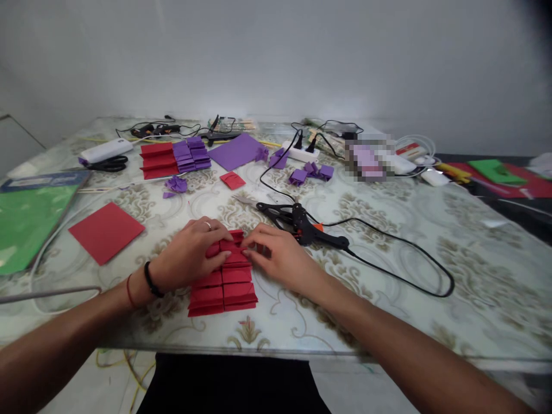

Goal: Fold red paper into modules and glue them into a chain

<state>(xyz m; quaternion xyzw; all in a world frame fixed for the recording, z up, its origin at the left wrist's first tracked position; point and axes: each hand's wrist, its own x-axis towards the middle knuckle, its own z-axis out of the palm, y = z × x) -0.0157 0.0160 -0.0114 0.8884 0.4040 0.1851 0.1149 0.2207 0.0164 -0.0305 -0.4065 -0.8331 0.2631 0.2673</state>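
Observation:
A red pleated paper piece [224, 286] lies on the patterned table [388, 276] in front of me. My left hand [190, 256] presses down on its upper left part, fingers curled and pinched on a fold. On the upper right part rests my right hand [280, 256], its fingertips pinching the same fold at the paper's top. The lower pleats show uncovered below both hands.
A black glue gun [310, 230] with its cord [409, 270] lies just right of my hands, scissors [248, 201] behind. A red square sheet [106, 232] and green sheets [26, 224] sit left. Folded red and purple papers [175, 158], a power strip [302, 152] and cables fill the back.

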